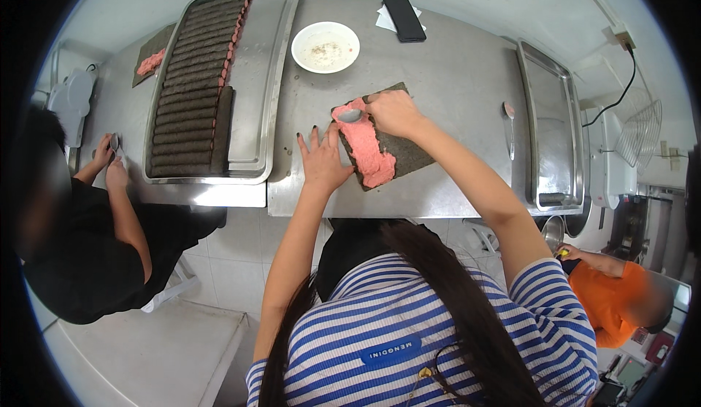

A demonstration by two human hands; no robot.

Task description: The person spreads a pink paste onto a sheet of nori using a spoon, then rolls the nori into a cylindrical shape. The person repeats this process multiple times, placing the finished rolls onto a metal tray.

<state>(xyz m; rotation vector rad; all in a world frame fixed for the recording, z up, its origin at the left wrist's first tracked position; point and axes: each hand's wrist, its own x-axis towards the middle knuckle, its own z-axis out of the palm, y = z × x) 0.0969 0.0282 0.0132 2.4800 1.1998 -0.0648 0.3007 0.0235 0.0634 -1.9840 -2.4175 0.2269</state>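
A dark seaweed sheet [407, 154] lies on the steel table in front of me, tilted to the table edge. Along its left part runs a thick strip of pink paste [371, 151]. My right hand [394, 113] is closed round the handle of a metal spoon [351, 116], whose bowl rests on the far end of the paste. My left hand [323, 162] is open, its fingers spread flat, with the thumb and fingertips at the sheet's left edge.
A metal tray [264, 100] of dark seaweed rolls [191, 78] stands at left. Beyond the sheet are a white bowl [326, 46] and a black phone [404, 19]. At right lie another spoon [510, 131] and a second tray [553, 126]. Co-workers [87, 246] are at both sides.
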